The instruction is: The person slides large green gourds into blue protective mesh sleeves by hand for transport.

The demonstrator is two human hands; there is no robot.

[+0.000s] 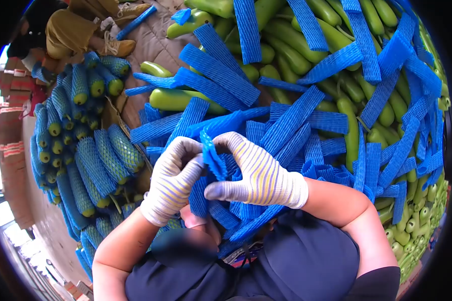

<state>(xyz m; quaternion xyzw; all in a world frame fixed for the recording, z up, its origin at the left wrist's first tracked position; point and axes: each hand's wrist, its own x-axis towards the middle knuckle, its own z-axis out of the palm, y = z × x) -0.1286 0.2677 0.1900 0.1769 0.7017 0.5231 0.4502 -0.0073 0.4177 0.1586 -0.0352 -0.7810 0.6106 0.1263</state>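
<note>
Between my two gloved hands is a small bunched blue foam net sleeve (213, 156). My left hand (172, 175), in a white striped knit glove, pinches the sleeve's left side between thumb and fingers. My right hand (258, 173), gloved alike, has its curled fingers on the sleeve's upper right side, while its thumb stands apart lower down. Underneath lies a heap of loose flat blue net sleeves (291, 133). Long green gourds (186, 100) lie just beyond my hands, partly covered by sleeves.
At left, gourds in blue nets (96, 163) are stacked in a pile. Bare gourds (291, 47) fill the back and right, with sleeves strewn over them. Another person's shoe and trouser leg (73, 30) show at the upper left. Cardboard boxes (12, 165) stand along the far left.
</note>
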